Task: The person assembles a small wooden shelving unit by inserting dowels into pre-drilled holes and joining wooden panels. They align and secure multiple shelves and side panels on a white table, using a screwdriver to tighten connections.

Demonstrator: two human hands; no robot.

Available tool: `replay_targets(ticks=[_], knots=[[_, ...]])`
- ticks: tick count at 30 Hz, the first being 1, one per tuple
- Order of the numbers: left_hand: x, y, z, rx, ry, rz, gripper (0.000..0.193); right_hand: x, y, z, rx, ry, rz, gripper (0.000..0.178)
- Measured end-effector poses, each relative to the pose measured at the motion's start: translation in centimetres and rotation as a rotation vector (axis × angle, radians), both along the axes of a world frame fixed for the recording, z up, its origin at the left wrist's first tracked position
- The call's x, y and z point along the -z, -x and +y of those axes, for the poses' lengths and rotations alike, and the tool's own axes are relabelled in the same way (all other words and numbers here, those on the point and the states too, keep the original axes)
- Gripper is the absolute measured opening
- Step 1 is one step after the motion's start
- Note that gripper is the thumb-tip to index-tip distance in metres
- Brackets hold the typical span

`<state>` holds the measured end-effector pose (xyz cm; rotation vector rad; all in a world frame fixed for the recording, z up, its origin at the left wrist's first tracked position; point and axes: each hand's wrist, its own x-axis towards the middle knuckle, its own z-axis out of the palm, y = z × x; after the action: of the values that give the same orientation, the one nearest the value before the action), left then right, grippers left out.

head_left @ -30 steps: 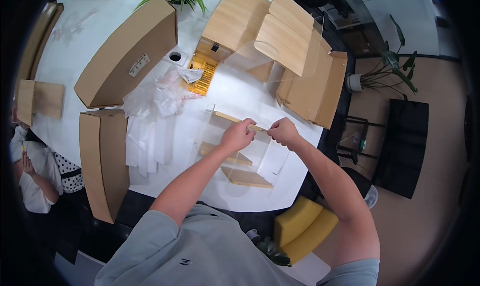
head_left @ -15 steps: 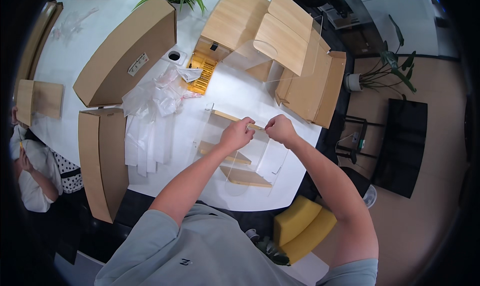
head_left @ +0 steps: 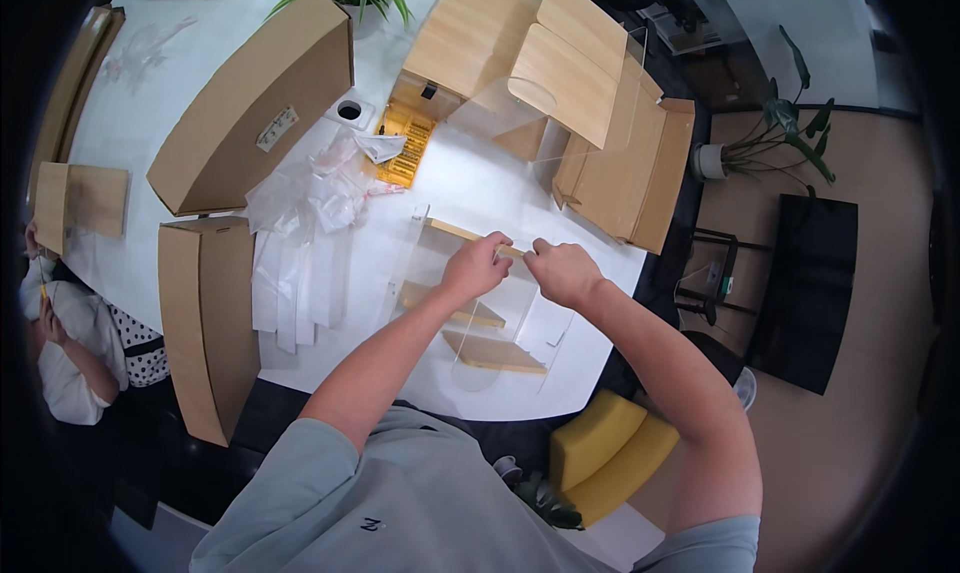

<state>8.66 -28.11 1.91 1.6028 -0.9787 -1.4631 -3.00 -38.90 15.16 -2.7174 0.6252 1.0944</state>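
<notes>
On the white table in front of me stands a small shelf unit with clear acrylic sides and pale wooden boards (head_left: 495,353). My left hand (head_left: 478,269) is closed in a pinch at its top wooden board (head_left: 452,230). Close to its right, my right hand (head_left: 565,273) is also closed, fingertips at the same board's right part. What each set of fingers pinches is too small or hidden to make out. The clear side panel (head_left: 405,263) shows only faintly against the table.
Beyond my hands lie an orange screwdriver-bit case (head_left: 405,153), crumpled clear plastic wrap (head_left: 320,193) and a larger wooden unit (head_left: 480,43). Cardboard boxes (head_left: 205,323) stand left; an opened carton (head_left: 635,173) lies right. A seated person (head_left: 75,343) works at the far left.
My right hand has turned and shifted slightly toward the left hand, narrowing the gap between them. The left hand stays at the top board.
</notes>
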Motion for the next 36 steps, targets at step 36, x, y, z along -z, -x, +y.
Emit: replay_targets(ticks=[36], knots=[[-0.2,-0.2,0.5,-0.02,0.027,-0.033,0.033,0.4,-1.1,-0.8,1.613,-0.381,-0.126,0.023]])
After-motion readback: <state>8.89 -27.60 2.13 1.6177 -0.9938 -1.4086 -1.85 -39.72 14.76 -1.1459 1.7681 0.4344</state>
